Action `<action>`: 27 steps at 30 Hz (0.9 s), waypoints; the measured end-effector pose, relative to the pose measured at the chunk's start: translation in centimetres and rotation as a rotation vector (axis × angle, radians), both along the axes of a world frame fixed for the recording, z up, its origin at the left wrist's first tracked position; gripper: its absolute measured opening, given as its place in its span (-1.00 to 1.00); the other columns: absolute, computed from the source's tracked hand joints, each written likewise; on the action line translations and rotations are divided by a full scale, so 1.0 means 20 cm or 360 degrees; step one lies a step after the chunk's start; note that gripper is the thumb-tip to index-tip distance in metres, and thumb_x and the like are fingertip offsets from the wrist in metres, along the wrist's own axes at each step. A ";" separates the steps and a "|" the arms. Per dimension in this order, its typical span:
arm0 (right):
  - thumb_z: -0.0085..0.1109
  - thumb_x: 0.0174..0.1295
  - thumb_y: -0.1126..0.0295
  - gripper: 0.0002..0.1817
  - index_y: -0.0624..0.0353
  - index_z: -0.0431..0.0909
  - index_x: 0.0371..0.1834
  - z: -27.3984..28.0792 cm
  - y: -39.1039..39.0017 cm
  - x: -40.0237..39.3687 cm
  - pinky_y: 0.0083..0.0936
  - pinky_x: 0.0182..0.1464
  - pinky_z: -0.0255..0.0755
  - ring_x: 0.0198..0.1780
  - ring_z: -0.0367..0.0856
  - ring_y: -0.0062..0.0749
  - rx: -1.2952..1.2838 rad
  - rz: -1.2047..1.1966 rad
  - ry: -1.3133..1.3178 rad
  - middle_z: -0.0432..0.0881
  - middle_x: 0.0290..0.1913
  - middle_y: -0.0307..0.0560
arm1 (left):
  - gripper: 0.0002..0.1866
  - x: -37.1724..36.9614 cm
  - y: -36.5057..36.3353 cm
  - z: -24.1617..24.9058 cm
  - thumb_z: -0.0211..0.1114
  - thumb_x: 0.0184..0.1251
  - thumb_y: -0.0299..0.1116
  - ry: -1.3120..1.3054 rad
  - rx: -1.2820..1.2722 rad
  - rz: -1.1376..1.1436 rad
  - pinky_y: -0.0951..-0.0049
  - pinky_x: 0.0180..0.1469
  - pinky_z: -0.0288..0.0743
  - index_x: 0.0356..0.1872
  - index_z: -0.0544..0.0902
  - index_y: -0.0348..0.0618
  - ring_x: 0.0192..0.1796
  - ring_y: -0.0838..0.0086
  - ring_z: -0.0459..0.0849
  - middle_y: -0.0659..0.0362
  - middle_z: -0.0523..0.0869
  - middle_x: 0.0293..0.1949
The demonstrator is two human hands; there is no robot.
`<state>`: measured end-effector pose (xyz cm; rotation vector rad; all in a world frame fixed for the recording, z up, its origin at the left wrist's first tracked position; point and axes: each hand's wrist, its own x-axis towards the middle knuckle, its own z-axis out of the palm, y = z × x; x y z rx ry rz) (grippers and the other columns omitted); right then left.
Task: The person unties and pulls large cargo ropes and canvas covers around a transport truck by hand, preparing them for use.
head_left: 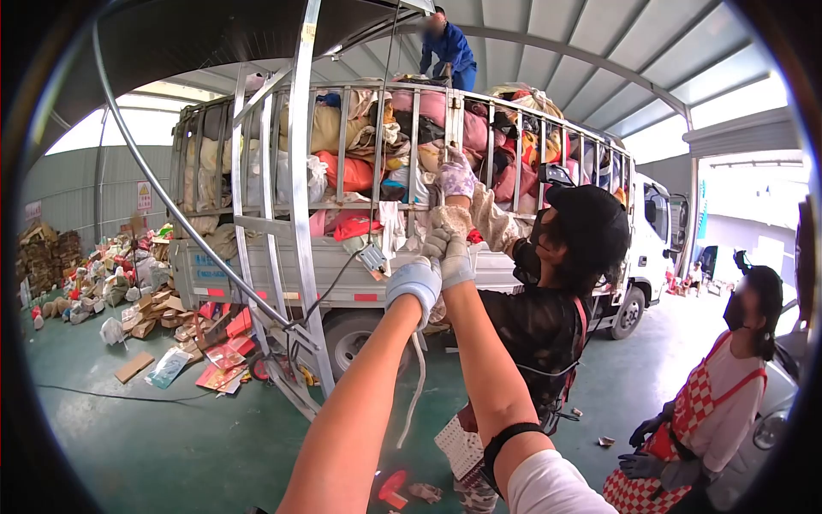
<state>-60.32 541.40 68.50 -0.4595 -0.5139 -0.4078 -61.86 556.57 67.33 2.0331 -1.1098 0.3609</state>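
Both my arms reach forward toward the slatted side of a loaded truck (347, 284). My left hand (414, 284), in a pale glove, is closed just below my right hand (450, 254), also gloved and closed. The two hands touch. A white rope (418, 390) hangs down from under them; its upper part is hidden by my fingers. Beige cloth (490, 218) hangs by the slats just beyond. Above my hands, a co-worker's hand in a patterned glove (457, 178) reaches up against the truck side.
A person in black (548, 317) stands close on my right. Another in a checked apron (702, 403) is farther right; one in blue (449, 50) is atop the load. A metal frame (301, 171) with a control box (372, 258) stands left. Cardboard (134, 367) litters the floor.
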 end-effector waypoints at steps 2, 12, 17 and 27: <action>-0.23 0.14 0.31 -0.76 -0.02 0.21 -0.68 0.00 -0.03 0.02 -0.70 -0.82 -0.19 -0.85 -0.08 -0.71 -0.0014 -0.0023 0.0023 0.07 -0.81 -0.47 | -0.54 0.00 -0.01 0.00 -0.15 0.18 -0.02 0.0002 -0.0006 0.0012 0.20 -0.04 0.35 -0.24 0.52 -0.21 -0.09 0.08 0.50 -0.09 0.54 -0.17; -0.19 0.16 0.26 -0.67 -0.05 0.14 -0.78 0.00 -0.07 -0.01 -0.70 -0.82 -0.20 -0.85 -0.08 -0.70 -0.0030 -0.0003 0.0062 0.06 -0.82 -0.46 | -0.53 -0.04 -0.05 -0.01 -0.17 0.20 -0.02 -0.0017 -0.0024 0.0045 0.20 -0.06 0.35 -0.26 0.52 -0.23 -0.11 0.08 0.51 -0.10 0.55 -0.20; -0.16 0.07 0.28 -0.72 -0.02 0.18 -0.77 -0.05 -0.12 0.03 -0.68 -0.81 -0.15 -0.82 -0.03 -0.67 0.0018 0.0384 -0.0132 0.08 -0.80 -0.44 | -0.53 -0.05 -0.07 0.00 -0.17 0.20 -0.03 -0.0040 0.0077 0.0109 0.20 -0.06 0.36 -0.25 0.52 -0.23 -0.11 0.09 0.51 -0.10 0.55 -0.19; -0.14 0.09 0.25 -0.67 -0.05 0.14 -0.81 -0.06 -0.13 0.01 -0.69 -0.82 -0.15 -0.83 -0.06 -0.68 0.0018 0.0290 -0.0113 0.02 -0.82 -0.46 | -0.54 -0.06 -0.11 -0.03 -0.16 0.19 -0.03 -0.0053 0.0147 0.0122 0.20 -0.05 0.35 -0.24 0.51 -0.24 -0.10 0.08 0.51 -0.11 0.54 -0.18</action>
